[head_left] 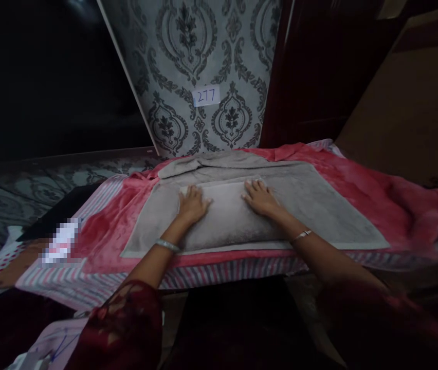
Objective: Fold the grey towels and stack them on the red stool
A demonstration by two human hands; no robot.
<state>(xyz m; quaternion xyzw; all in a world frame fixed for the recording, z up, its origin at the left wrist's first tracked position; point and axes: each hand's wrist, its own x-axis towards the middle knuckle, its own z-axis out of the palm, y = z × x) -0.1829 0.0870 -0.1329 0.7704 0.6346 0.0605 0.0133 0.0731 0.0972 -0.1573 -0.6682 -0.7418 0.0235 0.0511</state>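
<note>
Both palms press down on a pale grey, softly padded rectangle [226, 213], which looks like folded cloth or a small pillow; I cannot tell which. My left hand [194, 204] lies on its left side near the far corner, fingers apart. Resting flat on the far right part is my right hand [260, 198], its fingers also spread. Beneath the rectangle a grey towel [319, 210] is laid out, bunched into folds along its far side. Under the towel spreads a red plush blanket [361, 185].
A striped cloth [234, 272] hangs over the table's near edge. A dark screen [49, 77] stands at the left. Behind is patterned wallpaper [188, 46] with a paper label [206, 95] reading 277. A dark red cabinet [315, 67] rises at the back right.
</note>
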